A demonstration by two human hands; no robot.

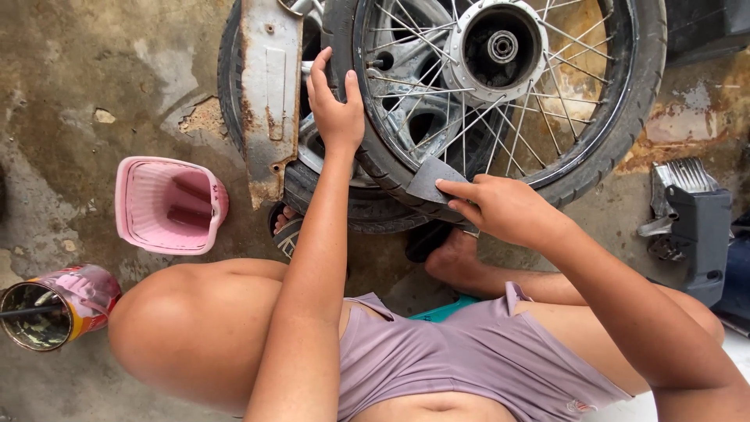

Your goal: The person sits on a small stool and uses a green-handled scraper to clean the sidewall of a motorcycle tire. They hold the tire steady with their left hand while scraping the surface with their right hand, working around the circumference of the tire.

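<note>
A spoked motorcycle wheel [500, 86] with a black tyre stands upright in front of me, leaning over another tyre behind it. My left hand [334, 105] grips the tyre and rim at the wheel's left side. In my right hand [500, 207] is a grey sheet of sandpaper [430, 181], pressed against the lower rim and tyre. My knees and a foot are below the wheel.
A rusty grey metal panel [269, 86] stands left of the wheel. A pink plastic basket [168, 205] lies on the stained concrete floor at the left. A tin can [51, 306] sits at the lower left. A black and silver engine part [691, 227] is at the right.
</note>
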